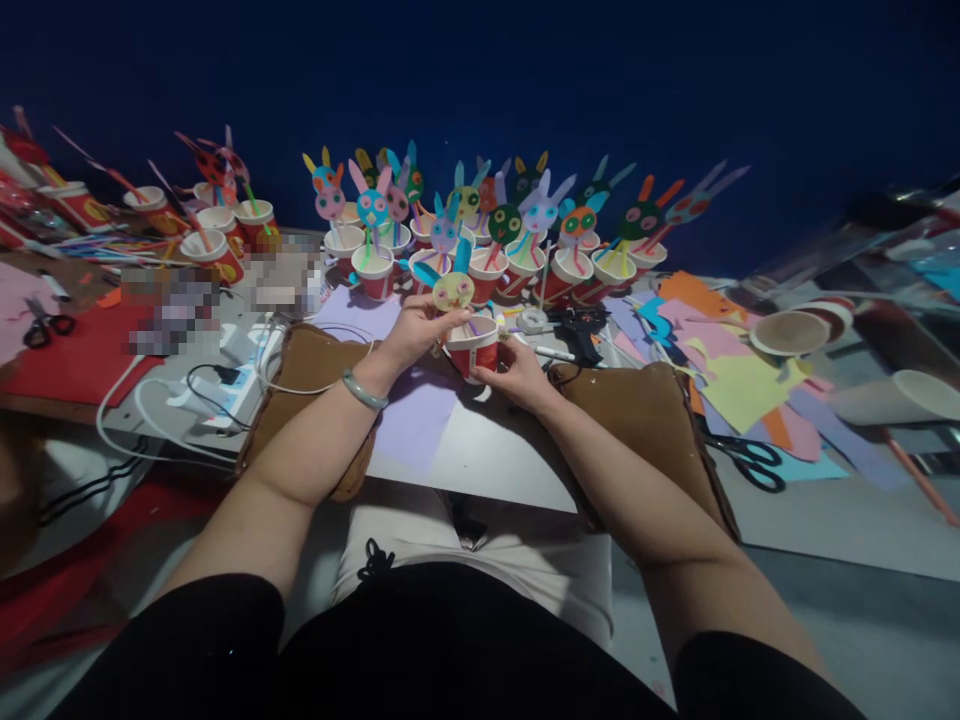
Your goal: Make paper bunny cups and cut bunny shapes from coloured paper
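A black top [465,640] is filling the foreground, nearest the camera; beyond it, a red-and-white paper cup [474,352] is standing between the hands, over the near part of the table, with a purple stem [472,326] showing at its mouth. A yellow rabbit face [454,291] with blue ears is sitting just above the rim; the left hand [412,332] is pinching the face's lower edge between thumb and fingers; the right hand [521,374] is curling its fingers around the cup's side. The person is apparently adjusting or positioning the face over the cup; any further move would likely be calling for a light pinch on the paper and a firm hold below. Purple paper [409,425] is lying beneath; a glue gun [586,338] is resting beside the right hand; cups with rabbit faces [373,265] are lining the back; farther right, scissors [754,462] are lying near coloured paper scraps [757,385].
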The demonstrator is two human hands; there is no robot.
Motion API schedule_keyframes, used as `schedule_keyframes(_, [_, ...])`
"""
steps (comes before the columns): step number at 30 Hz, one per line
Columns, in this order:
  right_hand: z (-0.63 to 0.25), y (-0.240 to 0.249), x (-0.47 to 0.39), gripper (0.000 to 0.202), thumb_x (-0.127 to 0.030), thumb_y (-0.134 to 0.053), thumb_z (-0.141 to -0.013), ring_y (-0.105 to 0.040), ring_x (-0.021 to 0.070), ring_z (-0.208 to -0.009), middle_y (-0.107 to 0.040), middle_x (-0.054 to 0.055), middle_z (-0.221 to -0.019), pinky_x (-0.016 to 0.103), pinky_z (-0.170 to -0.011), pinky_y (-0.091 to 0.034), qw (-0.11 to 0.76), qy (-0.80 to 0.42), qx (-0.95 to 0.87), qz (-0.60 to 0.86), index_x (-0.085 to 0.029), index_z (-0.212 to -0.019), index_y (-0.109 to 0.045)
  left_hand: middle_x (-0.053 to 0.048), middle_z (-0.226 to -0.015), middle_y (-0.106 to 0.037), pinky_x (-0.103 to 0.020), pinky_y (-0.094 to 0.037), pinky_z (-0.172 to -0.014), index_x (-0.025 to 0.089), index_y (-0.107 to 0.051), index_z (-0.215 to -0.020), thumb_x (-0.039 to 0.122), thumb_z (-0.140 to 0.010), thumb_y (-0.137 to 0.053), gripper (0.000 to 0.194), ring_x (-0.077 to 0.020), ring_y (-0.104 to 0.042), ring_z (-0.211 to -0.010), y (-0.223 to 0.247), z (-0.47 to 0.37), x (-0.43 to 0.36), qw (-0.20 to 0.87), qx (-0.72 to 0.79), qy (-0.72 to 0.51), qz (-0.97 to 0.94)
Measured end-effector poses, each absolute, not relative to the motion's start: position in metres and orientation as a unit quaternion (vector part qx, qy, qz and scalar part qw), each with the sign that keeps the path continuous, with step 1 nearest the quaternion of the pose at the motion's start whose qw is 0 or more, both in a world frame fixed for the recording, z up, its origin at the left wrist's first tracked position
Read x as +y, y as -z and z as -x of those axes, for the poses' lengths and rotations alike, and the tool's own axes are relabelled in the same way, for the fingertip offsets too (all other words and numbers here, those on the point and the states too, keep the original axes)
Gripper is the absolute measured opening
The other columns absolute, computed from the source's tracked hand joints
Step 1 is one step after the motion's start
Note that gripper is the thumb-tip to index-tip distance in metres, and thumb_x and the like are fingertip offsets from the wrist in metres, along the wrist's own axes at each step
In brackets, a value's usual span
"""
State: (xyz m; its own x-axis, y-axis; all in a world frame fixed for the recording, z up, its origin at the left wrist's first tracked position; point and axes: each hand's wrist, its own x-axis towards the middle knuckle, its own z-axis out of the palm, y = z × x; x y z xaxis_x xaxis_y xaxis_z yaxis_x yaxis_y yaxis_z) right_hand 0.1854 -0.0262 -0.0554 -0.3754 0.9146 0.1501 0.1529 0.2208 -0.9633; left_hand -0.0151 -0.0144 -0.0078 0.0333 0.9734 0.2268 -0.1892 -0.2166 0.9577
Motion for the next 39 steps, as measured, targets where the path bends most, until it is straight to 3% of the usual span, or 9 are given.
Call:
schedule_keyframes(12, [-0.184,0.063,-0.025,0.062,-0.059,-0.091,-0.063,-0.073,0.0269,-0.095,-0.078,0.007,-0.103,0.048,-0.096,-0.059,0.410,-0.493,-0.659,0.393,-0.022,-0.107,-0.068,-0.002,-0.075,-0.075,-0.032,-0.055,-0.071,0.016,-0.075,-0.076,0.055,-0.052,-0.097,0.050,-0.0168,-0.067,-0.073,0.012,0.011,-0.016,0.554,0.398,-0.569,-0.460])
schedule_keyframes(18, [-0.185,0.058,-0.023,0.064,-0.064,-0.092,-0.062,-0.073,0.0276,-0.097,-0.079,0.009,-0.104,0.049,-0.098,-0.059,0.439,-0.488,-0.631,0.414,-0.021,-0.104,-0.068,-0.006,-0.100,-0.077,-0.031,-0.054,-0.088,0.016,-0.073,-0.101,0.052,-0.056,-0.097,0.062,-0.0204,-0.071,-0.098,0.014,0.016,-0.009,0.569,0.348,-0.572,-0.477])
schedule_keyframes(20, [-0.186,0.056,-0.021,0.064,-0.065,-0.092,-0.061,-0.073,0.0279,-0.097,-0.078,0.009,-0.105,0.049,-0.098,-0.059,0.463,-0.486,-0.611,0.420,-0.021,-0.102,-0.068,-0.005,-0.102,-0.075,-0.028,-0.052,-0.085,0.018,-0.069,-0.105,0.051,-0.063,-0.093,0.059,-0.0169,-0.070,-0.095,0.015,0.016,-0.006,0.557,0.380,-0.594,-0.439])
schedule_keyframes(24, [-0.189,0.056,-0.017,0.063,-0.068,-0.091,-0.060,-0.073,0.0283,-0.097,-0.078,0.010,-0.103,0.050,-0.098,-0.059,0.510,-0.470,-0.575,0.435,-0.023,-0.096,-0.066,0.001,-0.086,-0.066,-0.023,-0.049,-0.074,0.020,-0.060,-0.097,0.044,-0.074,-0.086,0.042,-0.0100,-0.064,-0.077,0.017,0.014,-0.003,0.522,0.439,-0.622,-0.386])
schedule_keyframes(28, [-0.191,0.052,-0.018,0.064,-0.070,-0.092,-0.057,-0.073,0.0298,-0.098,-0.077,0.008,-0.098,0.053,-0.100,-0.058,0.549,-0.448,-0.560,0.429,-0.025,-0.093,-0.065,0.004,-0.081,-0.063,-0.024,-0.046,-0.070,0.020,-0.055,-0.099,0.038,-0.060,-0.095,0.059,-0.0098,-0.063,-0.074,0.019,0.009,-0.009,0.558,0.434,-0.584,-0.399])
schedule_keyframes(32, [-0.190,0.046,-0.021,0.065,-0.067,-0.094,-0.055,-0.072,0.0308,-0.103,-0.077,0.009,-0.105,0.053,-0.106,-0.056,0.562,-0.433,-0.577,0.405,-0.025,-0.095,-0.065,-0.002,-0.100,-0.068,-0.030,-0.052,-0.083,0.018,-0.058,-0.110,0.031,-0.042,-0.102,0.082,-0.0146,-0.067,-0.089,0.023,0.005,-0.017,0.635,0.372,-0.514,-0.440])
schedule_keyframes(36, [-0.188,0.044,-0.023,0.065,-0.065,-0.094,-0.055,-0.069,0.0311,-0.112,-0.075,0.011,-0.114,0.051,-0.108,-0.053,0.561,-0.417,-0.594,0.398,-0.025,-0.098,-0.066,-0.010,-0.111,-0.072,-0.039,-0.054,-0.095,0.016,-0.064,-0.112,0.029,-0.043,-0.103,0.081,-0.0233,-0.070,-0.105,0.029,0.000,-0.019,0.664,0.313,-0.465,-0.495])
schedule_keyframes(39, [-0.187,0.044,-0.025,0.069,-0.065,-0.093,-0.056,-0.068,0.0306,-0.111,-0.074,0.012,-0.118,0.051,-0.108,-0.053,0.565,-0.422,-0.594,0.387,-0.025,-0.107,-0.068,-0.011,-0.110,-0.076,-0.040,-0.055,-0.097,0.016,-0.066,-0.109,0.030,-0.042,-0.103,0.078,-0.0252,-0.072,-0.104,0.032,-0.002,-0.018,0.656,0.302,-0.456,-0.520])
